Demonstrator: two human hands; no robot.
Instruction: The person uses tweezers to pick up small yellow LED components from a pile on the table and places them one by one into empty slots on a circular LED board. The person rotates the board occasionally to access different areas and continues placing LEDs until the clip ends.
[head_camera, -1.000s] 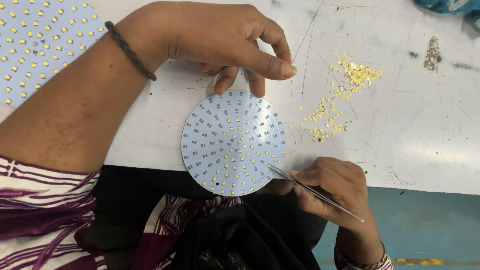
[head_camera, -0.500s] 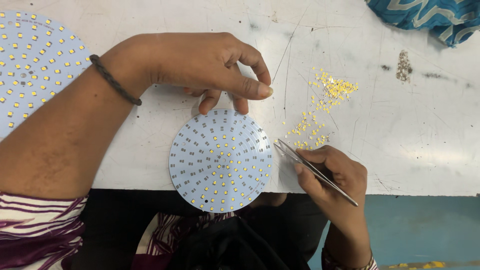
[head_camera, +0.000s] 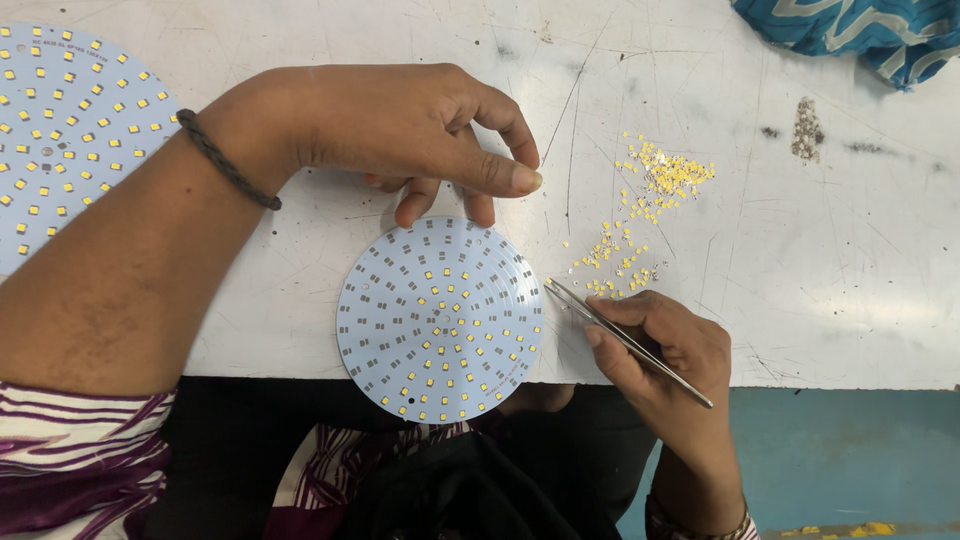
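A round white circuit board (head_camera: 440, 318) dotted with small yellow chips lies at the near edge of the white table (head_camera: 850, 300), partly overhanging it. My left hand (head_camera: 420, 130) rests above it, fingertips touching the board's far rim. My right hand (head_camera: 665, 345) grips metal tweezers (head_camera: 625, 338) whose tips point at the board's right edge. A scatter of several loose yellow chips (head_camera: 645, 215) lies just beyond the tweezers.
A second, larger round board (head_camera: 65, 130) with yellow chips sits at the far left. A blue patterned cloth (head_camera: 860, 30) lies at the top right corner. The tabletop is scratched, with a dark stain (head_camera: 805, 130). Blue floor shows at lower right.
The tweezers have lifted from the board's lower right edge up toward the loose chips. My left hand keeps its hold on the board's far rim.
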